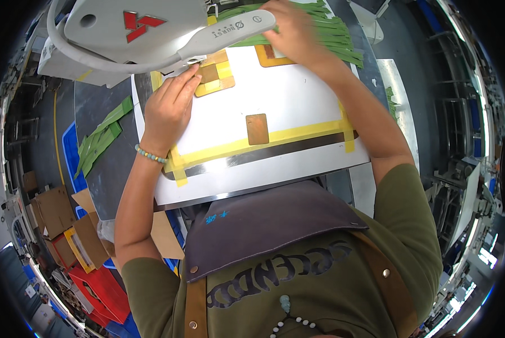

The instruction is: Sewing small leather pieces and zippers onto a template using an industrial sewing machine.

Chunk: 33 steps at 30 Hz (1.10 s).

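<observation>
My left hand (172,110), with a beaded bracelet on its wrist, reaches up to the machine head (134,28). Its fingers are closed together, their tips at the left edge of a yellow-taped plate (216,76); what they pinch or press there is too small to make out. Over the far end of the worktop, my right hand (294,32) is smeared by motion. It is beside a spread of long flat green strips (334,36), partly behind the grey paddle-shaped arm (230,34). Whether it holds a strip cannot be seen.
A white work board (297,104) edged with yellow tape carries a copper-coloured plate (257,129) and a brown-yellow frame (277,59). More green strips (103,135) lie at left, above a blue crate (70,152). Cardboard boxes (52,208) and a red bin (103,296) stand lower left.
</observation>
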Available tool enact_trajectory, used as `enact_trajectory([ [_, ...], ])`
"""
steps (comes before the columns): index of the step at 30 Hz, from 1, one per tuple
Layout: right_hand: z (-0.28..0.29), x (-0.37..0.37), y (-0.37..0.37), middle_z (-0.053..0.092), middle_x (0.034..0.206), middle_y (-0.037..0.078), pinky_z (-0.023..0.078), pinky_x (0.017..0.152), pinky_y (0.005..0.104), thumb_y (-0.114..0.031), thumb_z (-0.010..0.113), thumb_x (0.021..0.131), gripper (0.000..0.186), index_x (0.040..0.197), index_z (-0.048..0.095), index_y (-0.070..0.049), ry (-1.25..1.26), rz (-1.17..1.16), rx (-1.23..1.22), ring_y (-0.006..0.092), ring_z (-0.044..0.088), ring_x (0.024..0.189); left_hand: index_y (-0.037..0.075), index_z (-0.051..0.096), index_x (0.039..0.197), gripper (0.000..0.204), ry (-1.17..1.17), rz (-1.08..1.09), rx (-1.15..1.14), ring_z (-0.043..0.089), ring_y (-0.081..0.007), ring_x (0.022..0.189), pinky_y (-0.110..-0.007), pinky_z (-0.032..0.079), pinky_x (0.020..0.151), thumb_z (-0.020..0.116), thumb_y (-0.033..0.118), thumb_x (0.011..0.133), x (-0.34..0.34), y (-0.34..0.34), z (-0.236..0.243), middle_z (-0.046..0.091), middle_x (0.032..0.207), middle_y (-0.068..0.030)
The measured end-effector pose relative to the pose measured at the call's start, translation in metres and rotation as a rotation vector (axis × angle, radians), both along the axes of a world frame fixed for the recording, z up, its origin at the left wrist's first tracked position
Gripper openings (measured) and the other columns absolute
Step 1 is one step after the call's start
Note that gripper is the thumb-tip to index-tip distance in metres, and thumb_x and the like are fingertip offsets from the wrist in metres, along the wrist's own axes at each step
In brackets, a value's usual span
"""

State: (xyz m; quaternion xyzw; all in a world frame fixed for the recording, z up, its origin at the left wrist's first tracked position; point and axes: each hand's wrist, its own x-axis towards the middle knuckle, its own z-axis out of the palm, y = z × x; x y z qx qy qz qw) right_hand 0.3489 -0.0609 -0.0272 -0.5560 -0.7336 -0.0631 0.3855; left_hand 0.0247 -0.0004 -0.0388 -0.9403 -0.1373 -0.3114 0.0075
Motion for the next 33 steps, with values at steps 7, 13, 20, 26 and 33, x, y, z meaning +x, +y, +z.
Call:
enact_trajectory([
  [7, 0.065, 0.000, -0.027, 0.073, 0.105, 0.014, 0.053, 0.091, 0.0423, -0.012, 0.079, 0.082, 0.029, 0.109, 0.075, -0.002, 0.401, -0.037, -0.589, 0.0340, 0.065, 0.102, 0.000, 0.073, 0.107, 0.032, -0.095, -0.035, 0.000, 0.075, -0.0260, 0.095, -0.035, 0.062, 0.080, 0.069, -0.014, 0.079, -0.008, 0.001, -0.001, 0.077, 0.119, -0.0085],
  [13, 0.052, -0.032, -0.029, 0.078, 0.116, 0.014, 0.057, 0.095, 0.0414, -0.022, 0.070, 0.098, 0.029, 0.120, 0.079, -0.004, 0.120, 0.220, -0.592, 0.0308, 0.073, 0.102, 0.002, 0.071, 0.102, 0.023, -0.163, -0.040, 0.044, 0.073, -0.0227, 0.091, -0.033, 0.061, 0.074, 0.075, -0.006, 0.080, -0.011, 0.005, -0.003, 0.075, 0.113, -0.0058],
  [20, 0.021, -0.029, -0.017, 0.080, 0.113, 0.014, 0.055, 0.091, 0.0355, -0.021, 0.071, 0.101, 0.034, 0.130, 0.075, -0.003, 0.063, 0.246, -0.624, 0.0231, 0.072, 0.097, 0.002, 0.076, 0.116, 0.028, 0.022, -0.082, -0.132, 0.071, -0.0240, 0.089, -0.034, 0.059, 0.077, 0.076, 0.003, 0.088, -0.003, -0.003, 0.007, 0.075, 0.128, -0.0061],
  [26, 0.025, -0.021, -0.021, 0.080, 0.110, 0.013, 0.055, 0.087, 0.0340, -0.023, 0.072, 0.101, 0.036, 0.129, 0.075, -0.003, 0.112, 0.262, -0.612, 0.0199, 0.070, 0.093, 0.001, 0.076, 0.121, 0.036, 0.113, -0.077, -0.197, 0.067, -0.0243, 0.092, -0.035, 0.058, 0.082, 0.081, 0.020, 0.091, 0.002, 0.002, 0.004, 0.074, 0.134, -0.0049],
  [33, 0.080, 0.034, -0.048, 0.078, 0.105, 0.009, 0.055, 0.078, 0.0400, -0.031, 0.074, 0.097, 0.039, 0.127, 0.076, -0.007, 0.043, -0.093, -0.774, 0.0236, 0.070, 0.081, 0.000, 0.076, 0.119, 0.032, 0.128, -0.070, -0.220, 0.066, -0.0247, 0.091, -0.035, 0.058, 0.083, 0.080, 0.017, 0.092, 0.002, 0.001, 0.004, 0.075, 0.132, -0.0053],
])
